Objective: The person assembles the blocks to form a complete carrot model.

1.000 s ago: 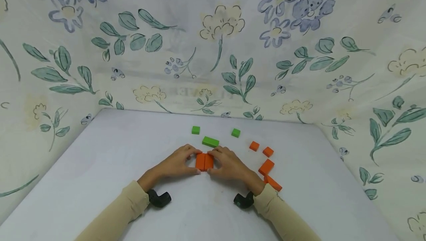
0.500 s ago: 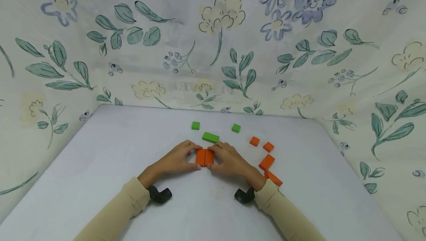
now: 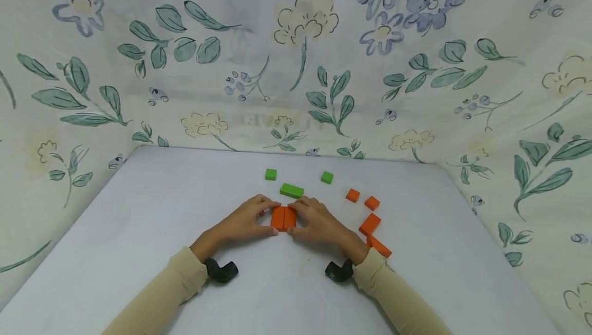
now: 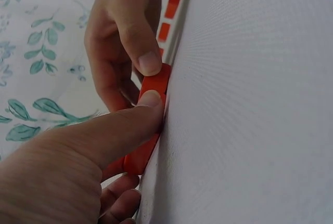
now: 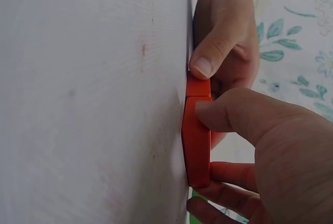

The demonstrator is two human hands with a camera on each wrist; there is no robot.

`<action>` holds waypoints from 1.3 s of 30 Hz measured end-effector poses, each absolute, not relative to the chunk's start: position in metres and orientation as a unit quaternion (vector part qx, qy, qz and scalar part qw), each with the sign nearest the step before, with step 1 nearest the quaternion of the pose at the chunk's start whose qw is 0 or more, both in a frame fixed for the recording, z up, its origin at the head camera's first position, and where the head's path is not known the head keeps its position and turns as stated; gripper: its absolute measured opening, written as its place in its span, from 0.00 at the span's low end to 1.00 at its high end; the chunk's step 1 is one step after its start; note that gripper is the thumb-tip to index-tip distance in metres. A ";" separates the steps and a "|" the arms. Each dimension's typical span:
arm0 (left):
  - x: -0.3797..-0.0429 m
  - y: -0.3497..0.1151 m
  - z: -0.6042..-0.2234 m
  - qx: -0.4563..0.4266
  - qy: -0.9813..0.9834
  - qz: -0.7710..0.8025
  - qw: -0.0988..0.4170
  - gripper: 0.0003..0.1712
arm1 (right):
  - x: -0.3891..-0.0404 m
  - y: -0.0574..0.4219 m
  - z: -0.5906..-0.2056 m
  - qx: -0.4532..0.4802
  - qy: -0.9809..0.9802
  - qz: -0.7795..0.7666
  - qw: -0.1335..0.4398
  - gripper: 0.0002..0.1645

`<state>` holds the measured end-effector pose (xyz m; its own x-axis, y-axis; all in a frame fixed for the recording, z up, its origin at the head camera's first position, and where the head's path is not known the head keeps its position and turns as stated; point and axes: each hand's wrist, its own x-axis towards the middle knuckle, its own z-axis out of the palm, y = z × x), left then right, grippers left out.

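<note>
Two orange rectangular blocks lie side by side on the white table, long edges together with a thin seam between them, in the middle of the head view. My left hand [image 3: 247,218] pinches the left block [image 3: 277,218] by its ends, thumb at the near end and fingers at the far end. In the same manner my right hand [image 3: 319,222] grips the right block [image 3: 290,217]. The right wrist view shows the right block [image 5: 197,141] close up, right against the other block [image 5: 198,86]. Parts of both blocks are covered by the thumbs and fingers.
Just beyond the hands lies a long green block [image 3: 292,190], with two small green blocks [image 3: 271,174] [image 3: 327,177] farther back. To the right are two small orange blocks [image 3: 353,195] [image 3: 372,203], a larger orange block [image 3: 370,224] and an orange piece [image 3: 380,246] partly behind the right wrist.
The head view has tilted slightly, so the whole scene sits a little higher in it. Both hands keep their hold on the two orange blocks, which stay in place.
</note>
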<state>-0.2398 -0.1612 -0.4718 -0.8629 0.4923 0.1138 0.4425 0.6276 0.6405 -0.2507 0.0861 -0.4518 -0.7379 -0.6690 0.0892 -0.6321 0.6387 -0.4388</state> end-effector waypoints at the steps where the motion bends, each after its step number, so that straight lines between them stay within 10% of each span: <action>1: -0.240 -0.161 -0.472 0.260 0.902 0.343 0.038 0.40 | -0.250 0.087 -0.452 -0.360 0.904 -0.227 0.042 0.35; 13: -0.243 -0.164 -0.468 0.250 0.899 0.349 0.083 0.50 | -0.242 0.094 -0.432 -0.322 0.910 -0.236 0.110 0.47; 25: -0.239 -0.167 -0.467 0.235 0.896 0.364 0.094 0.45 | -0.221 0.175 -0.374 -0.273 0.920 -0.281 0.020 0.23; 39: -0.237 -0.169 -0.473 0.247 0.898 0.356 0.074 0.40 | -0.216 0.253 -0.417 -0.145 0.956 -0.244 0.080 0.30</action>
